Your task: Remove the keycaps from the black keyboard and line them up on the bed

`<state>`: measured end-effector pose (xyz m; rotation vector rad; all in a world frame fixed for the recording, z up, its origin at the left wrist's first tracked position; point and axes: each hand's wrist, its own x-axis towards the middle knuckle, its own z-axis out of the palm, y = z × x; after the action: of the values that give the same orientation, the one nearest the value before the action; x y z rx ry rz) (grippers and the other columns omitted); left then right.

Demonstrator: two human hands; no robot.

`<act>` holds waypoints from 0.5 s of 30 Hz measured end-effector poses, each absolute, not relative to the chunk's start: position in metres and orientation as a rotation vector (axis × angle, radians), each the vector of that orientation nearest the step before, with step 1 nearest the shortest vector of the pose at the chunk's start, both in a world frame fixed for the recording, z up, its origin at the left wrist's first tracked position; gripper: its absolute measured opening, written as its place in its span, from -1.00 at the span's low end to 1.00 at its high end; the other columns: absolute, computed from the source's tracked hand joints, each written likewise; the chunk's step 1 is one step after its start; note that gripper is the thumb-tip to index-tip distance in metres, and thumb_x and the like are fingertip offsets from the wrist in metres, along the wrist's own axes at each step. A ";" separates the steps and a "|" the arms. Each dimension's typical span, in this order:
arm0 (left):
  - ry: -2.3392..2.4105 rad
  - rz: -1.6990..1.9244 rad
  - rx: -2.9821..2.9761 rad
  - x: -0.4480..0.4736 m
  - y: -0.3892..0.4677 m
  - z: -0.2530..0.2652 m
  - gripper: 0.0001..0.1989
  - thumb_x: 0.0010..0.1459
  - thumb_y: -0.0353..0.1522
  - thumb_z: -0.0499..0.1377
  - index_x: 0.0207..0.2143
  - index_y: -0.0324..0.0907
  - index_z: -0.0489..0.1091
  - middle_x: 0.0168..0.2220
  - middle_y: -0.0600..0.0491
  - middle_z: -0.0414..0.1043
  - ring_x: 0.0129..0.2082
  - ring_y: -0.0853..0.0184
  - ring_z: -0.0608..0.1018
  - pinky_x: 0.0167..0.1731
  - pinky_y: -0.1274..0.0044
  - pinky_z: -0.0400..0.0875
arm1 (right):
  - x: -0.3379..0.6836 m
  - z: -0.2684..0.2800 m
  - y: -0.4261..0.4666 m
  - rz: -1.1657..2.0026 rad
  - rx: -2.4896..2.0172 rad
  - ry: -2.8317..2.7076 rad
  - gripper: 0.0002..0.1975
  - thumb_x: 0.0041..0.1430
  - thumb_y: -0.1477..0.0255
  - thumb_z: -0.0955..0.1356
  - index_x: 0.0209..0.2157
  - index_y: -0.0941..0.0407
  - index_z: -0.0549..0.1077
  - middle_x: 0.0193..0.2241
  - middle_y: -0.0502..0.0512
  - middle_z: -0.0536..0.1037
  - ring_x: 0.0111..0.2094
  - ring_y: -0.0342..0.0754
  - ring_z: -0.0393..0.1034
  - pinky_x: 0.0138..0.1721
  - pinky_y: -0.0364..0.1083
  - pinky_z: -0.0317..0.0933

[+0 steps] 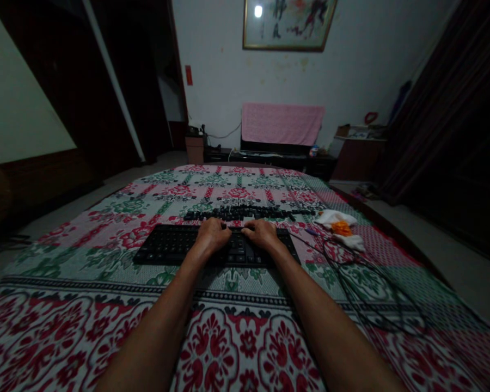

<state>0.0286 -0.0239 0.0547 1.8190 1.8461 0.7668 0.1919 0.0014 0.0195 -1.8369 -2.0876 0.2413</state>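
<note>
A black keyboard (pixel 169 245) lies across the patterned bedspread in front of me. Over its upper middle, my left hand (pixel 214 235) is closed, with a small dark spot at its fingertips that I cannot make out. My right hand (pixel 261 233) rests just right of it, thumb and fingers drawn together near the keyboard's back edge. Whatever its fingertips hold, if anything, is hidden. Behind the keyboard stretches a long row of loose black keycaps (pixel 249 211), partly covered by my hands.
On the right lie a crumpled white cloth or bag (pixel 335 218) with an orange piece (pixel 341 228) and a looped black cable (pixel 375 321). The patterned bedspread (pixel 237 190) covers the surface. Beyond it stands a low cabinet with a pink towel (pixel 281 122) draped over something.
</note>
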 end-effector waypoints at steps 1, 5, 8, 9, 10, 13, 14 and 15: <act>1.855 0.757 1.868 0.030 -0.025 0.055 -0.88 -0.17 -0.40 0.12 -0.68 -0.17 0.41 -0.75 0.01 0.34 -0.51 0.23 0.50 -0.50 0.56 0.26 | 0.192 0.020 0.001 0.240 -1.838 -2.088 -0.71 0.07 0.19 0.27 -0.21 -0.05 0.50 -0.25 0.04 0.55 -0.15 0.01 0.37 -0.12 -0.04 0.12; 1.873 0.775 1.952 0.031 -0.025 0.053 -0.85 -0.14 -0.41 0.09 -0.67 -0.18 0.42 -0.74 0.01 0.33 -0.55 0.24 0.48 -0.51 0.55 0.24 | 0.188 0.021 -0.003 0.203 -1.789 -2.077 -0.70 0.07 0.23 0.28 -0.18 0.00 0.48 -0.21 0.09 0.53 -0.11 0.03 0.33 -0.08 -0.03 0.09; 1.869 0.800 1.927 0.029 -0.022 0.050 -0.87 -0.16 -0.41 0.10 -0.62 -0.19 0.45 -0.73 0.01 0.34 -0.57 0.25 0.47 -0.54 0.55 0.22 | 0.178 0.018 -0.008 0.193 -1.487 -2.196 -0.66 0.09 0.28 0.28 -0.10 0.05 0.42 -0.10 0.10 0.46 -0.04 -0.02 0.26 -0.05 -0.07 0.06; 1.859 0.807 1.927 0.028 -0.022 0.050 -0.88 -0.17 -0.41 0.11 -0.63 -0.19 0.45 -0.73 0.01 0.34 -0.57 0.25 0.47 -0.54 0.56 0.22 | 0.175 0.017 -0.009 0.204 -1.393 -2.248 -0.67 0.11 0.32 0.26 -0.08 0.05 0.40 -0.07 0.09 0.44 -0.03 -0.03 0.25 -0.04 -0.08 0.05; 1.847 0.811 1.937 0.028 -0.022 0.049 -0.88 -0.18 -0.41 0.11 -0.63 -0.19 0.45 -0.73 0.01 0.35 -0.56 0.25 0.47 -0.55 0.56 0.22 | 0.172 0.014 -0.010 0.215 -1.339 -2.287 -0.68 0.13 0.36 0.24 -0.07 0.05 0.39 -0.06 0.08 0.43 -0.02 -0.05 0.24 -0.03 -0.08 0.04; 1.849 0.793 1.991 0.029 -0.023 0.050 -0.85 -0.17 -0.41 0.09 -0.64 -0.20 0.45 -0.72 -0.01 0.36 -0.54 0.26 0.48 -0.54 0.57 0.22 | 0.167 0.007 -0.011 0.211 -1.358 -2.307 -0.68 0.17 0.46 0.18 -0.05 0.02 0.37 -0.06 0.07 0.42 -0.02 -0.05 0.23 0.01 -0.04 0.00; 1.863 0.783 2.006 0.030 -0.025 0.051 -0.84 -0.16 -0.40 0.09 -0.65 -0.20 0.45 -0.72 -0.01 0.36 -0.54 0.26 0.48 -0.54 0.58 0.22 | 0.166 0.005 -0.011 0.208 -1.373 -2.301 -0.67 0.18 0.47 0.17 -0.05 0.02 0.36 -0.06 0.07 0.42 -0.02 -0.05 0.23 0.01 -0.03 -0.01; 1.876 0.768 2.022 0.031 -0.026 0.052 -0.83 -0.16 -0.40 0.08 -0.65 -0.20 0.45 -0.71 -0.02 0.36 -0.53 0.26 0.48 -0.53 0.58 0.22 | 0.166 0.004 -0.011 0.206 -1.378 -2.300 -0.67 0.18 0.48 0.16 -0.04 0.02 0.36 -0.07 0.07 0.42 -0.02 -0.05 0.23 0.01 -0.02 -0.01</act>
<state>0.0314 -0.0258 0.0518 2.0215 1.8764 0.7683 0.1661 -0.0109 0.0038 -1.3783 -2.2999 0.2059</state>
